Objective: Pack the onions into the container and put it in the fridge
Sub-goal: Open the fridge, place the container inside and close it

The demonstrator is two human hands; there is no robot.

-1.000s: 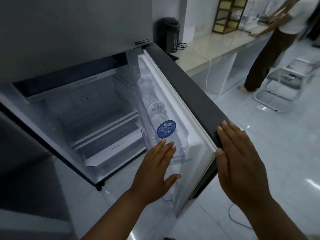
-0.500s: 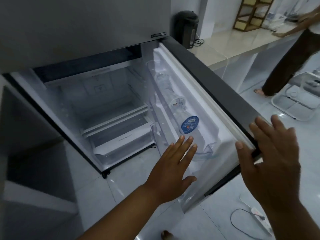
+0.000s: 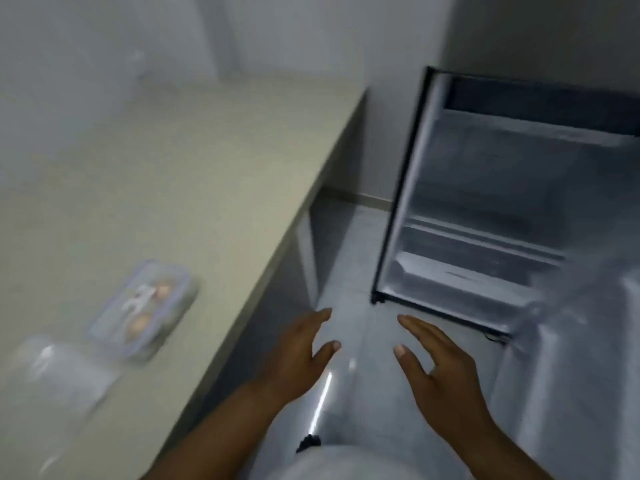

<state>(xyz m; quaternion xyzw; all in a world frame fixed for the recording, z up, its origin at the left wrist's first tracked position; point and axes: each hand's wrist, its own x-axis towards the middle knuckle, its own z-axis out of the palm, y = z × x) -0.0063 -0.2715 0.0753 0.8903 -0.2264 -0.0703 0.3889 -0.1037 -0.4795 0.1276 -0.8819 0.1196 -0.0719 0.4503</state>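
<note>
On the table [image 3: 173, 161] at the left, the lidded container [image 3: 143, 311] sits with the onions [image 3: 140, 323] inside, well apart from the open fridge [image 3: 485, 209]. Both hands, left hand [image 3: 298, 355] and right hand [image 3: 440, 368], hang empty with fingers spread. A hurried one-handed grab could tip the container off the near edge.

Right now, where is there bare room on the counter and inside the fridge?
The counter is bare from the wall to its edge beyond the lidded container. The near left corner is crowded: the container and a clear bag lie close together. The open fridge shows bare shelves, though blurred. Both hands, left hand and right hand, are empty over the floor.
</note>
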